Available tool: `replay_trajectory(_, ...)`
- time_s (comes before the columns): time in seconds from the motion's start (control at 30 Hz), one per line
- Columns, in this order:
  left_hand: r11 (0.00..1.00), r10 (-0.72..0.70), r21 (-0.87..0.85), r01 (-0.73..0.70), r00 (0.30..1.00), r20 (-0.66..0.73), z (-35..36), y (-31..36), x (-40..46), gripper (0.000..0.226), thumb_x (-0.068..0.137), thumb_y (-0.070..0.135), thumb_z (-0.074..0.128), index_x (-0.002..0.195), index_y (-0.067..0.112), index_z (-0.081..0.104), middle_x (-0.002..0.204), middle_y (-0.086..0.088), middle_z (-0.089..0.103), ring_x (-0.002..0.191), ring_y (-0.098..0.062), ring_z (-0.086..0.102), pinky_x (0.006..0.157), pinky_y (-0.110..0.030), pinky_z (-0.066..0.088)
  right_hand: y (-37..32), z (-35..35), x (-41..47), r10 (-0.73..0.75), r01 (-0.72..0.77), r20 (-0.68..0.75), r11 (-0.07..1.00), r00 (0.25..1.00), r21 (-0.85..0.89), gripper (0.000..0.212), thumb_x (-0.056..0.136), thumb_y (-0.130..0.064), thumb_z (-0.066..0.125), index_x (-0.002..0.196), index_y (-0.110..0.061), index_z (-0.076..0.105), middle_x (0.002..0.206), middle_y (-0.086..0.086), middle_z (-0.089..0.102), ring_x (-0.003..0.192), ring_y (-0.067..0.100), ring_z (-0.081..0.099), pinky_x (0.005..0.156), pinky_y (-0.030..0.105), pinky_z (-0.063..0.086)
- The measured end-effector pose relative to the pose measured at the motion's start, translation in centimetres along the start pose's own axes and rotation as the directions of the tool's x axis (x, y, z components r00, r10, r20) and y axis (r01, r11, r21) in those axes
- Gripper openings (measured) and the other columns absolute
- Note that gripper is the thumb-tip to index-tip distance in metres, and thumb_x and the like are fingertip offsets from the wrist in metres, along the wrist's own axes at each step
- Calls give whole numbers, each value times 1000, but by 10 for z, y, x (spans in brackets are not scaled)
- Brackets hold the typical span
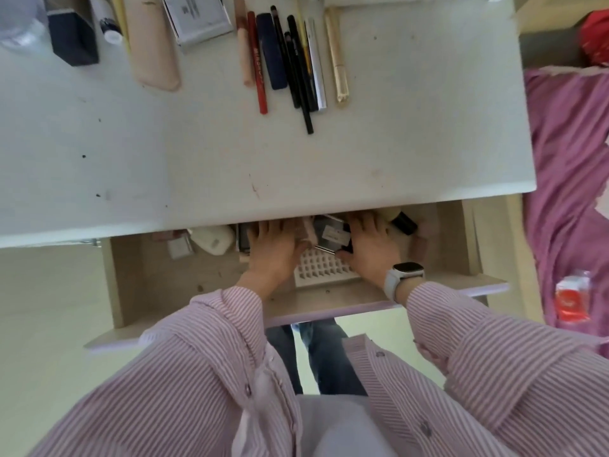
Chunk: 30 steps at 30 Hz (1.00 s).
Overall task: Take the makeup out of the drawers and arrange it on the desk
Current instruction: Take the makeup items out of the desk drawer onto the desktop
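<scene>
The wooden drawer is pulled out under the white desk. Both hands reach into its back part, among makeup. My left hand lies palm down with fingers spread over dark compacts. My right hand, with a white watch on the wrist, rests beside a flat silver-edged case. Whether either hand grips anything is hidden by the desk edge. A white slotted organiser lies between the hands. A white bottle, a black tube and a pink item lie in the drawer.
On the desk's far side lie a row of pencils and brushes, a pink pouch, a silver box and a dark box. A purple bedspread with a red packet is at the right.
</scene>
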<state>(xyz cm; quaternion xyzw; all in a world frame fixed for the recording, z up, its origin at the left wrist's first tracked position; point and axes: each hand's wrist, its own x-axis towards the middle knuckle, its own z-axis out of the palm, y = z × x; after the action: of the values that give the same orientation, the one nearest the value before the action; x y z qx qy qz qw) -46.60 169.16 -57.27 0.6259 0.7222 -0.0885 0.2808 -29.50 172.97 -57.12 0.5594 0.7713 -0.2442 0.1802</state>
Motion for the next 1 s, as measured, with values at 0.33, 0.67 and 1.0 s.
replay_trajectory(0.33,961,44,-272,-49,999,-23,-5,-16,-33,30,88,26,56,114,10,51,116,-12,56,102,-32,54,78,-37,44,5,-5,-11,34,-45,133,996,990,77,65,75,-34,71,122,-3,38,128,18,43,117,33,40,91,37,38)
replay_trajectory(0.67,830,70,-553,-76,997,-31,-80,-62,-79,26,91,15,53,117,13,56,101,1,61,89,-16,59,72,-25,45,-26,-64,-41,-377,365,150,925,914,104,27,93,-26,47,119,-19,49,120,0,53,102,20,55,83,32,45)
replay_trajectory(1.0,88,-586,-990,-115,797,-144,-165,-163,-65,22,98,11,40,108,15,59,96,4,62,88,-9,58,80,-22,49,-149,-144,10,-281,264,-72,740,957,619,26,95,-17,46,119,-9,51,110,3,55,97,14,51,83,24,41)
